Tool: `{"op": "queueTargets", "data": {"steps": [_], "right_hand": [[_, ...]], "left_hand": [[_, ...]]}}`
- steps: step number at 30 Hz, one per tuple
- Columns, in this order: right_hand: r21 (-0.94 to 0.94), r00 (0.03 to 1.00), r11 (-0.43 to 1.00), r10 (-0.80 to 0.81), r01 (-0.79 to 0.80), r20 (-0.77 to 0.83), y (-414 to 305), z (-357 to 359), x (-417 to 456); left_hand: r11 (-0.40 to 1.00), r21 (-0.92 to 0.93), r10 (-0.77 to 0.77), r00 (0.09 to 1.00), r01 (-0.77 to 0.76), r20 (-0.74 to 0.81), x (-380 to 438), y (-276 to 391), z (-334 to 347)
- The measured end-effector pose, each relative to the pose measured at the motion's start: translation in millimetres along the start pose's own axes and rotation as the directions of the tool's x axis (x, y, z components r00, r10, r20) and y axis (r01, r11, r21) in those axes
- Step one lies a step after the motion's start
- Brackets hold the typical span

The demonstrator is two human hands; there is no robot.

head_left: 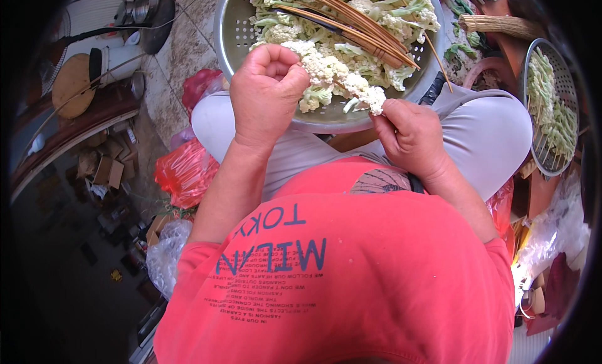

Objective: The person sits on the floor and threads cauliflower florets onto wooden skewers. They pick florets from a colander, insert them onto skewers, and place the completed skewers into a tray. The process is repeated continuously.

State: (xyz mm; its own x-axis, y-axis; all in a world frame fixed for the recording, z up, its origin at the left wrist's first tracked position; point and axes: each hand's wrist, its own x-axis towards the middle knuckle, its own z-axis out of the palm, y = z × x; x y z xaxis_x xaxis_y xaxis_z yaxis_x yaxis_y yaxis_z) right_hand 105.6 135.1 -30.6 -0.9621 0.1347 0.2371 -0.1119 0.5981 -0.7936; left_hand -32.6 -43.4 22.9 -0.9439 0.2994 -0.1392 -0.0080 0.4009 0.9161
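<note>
Several cauliflower florets are threaded in a row on a thin skewer (345,79), held between my two hands over a perforated metal colander (338,121). My left hand (270,91) is curled at the upper end, its thumb and forefinger pinched against the florets there. With thumb and fingertips, my right hand (409,131) grips the lower right end. Loose cauliflower pieces (282,32) fill much of the colander. Across them lies a bundle of bamboo skewers (357,20), beside what looks like a wooden-handled knife (383,53), partly covered by the skewers.
At the right, a second perforated basket (571,110) holds skewered cauliflower (541,81). A bundled straw handle (498,26) juts in above it. Red plastic bags (186,168) and a clear bag (167,255) lie on the left. A round wooden board (70,86) leans farther out.
</note>
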Motion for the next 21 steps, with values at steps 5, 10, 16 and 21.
{"op": "queueTargets", "data": {"steps": [5,10,16,21], "right_hand": [[0.053,0.998,0.996,0.067,-0.067,-0.007,-3.6,-4.8,4.1],[0.085,0.998,0.995,0.047,-0.044,-0.035,-1.4,-2.8,5.0],[0.031,0.996,0.995,0.09,-0.09,0.012,-5.7,-7.2,7.9],[0.138,0.988,0.978,0.153,-0.154,0.016,-10.0,-5.4,7.2]], "left_hand": [[0.96,-0.273,-0.057,0.998,0.057,0.005,-1.3,2.9,-1.4],[0.9,-0.428,-0.101,0.995,0.085,-0.014,-4.2,-7.9,-4.0],[0.879,-0.472,-0.093,0.995,0.074,-0.018,-3.8,-14.1,-12.8],[0.844,-0.523,-0.115,0.993,0.117,0.037,-0.5,-14.8,-9.6]]}}
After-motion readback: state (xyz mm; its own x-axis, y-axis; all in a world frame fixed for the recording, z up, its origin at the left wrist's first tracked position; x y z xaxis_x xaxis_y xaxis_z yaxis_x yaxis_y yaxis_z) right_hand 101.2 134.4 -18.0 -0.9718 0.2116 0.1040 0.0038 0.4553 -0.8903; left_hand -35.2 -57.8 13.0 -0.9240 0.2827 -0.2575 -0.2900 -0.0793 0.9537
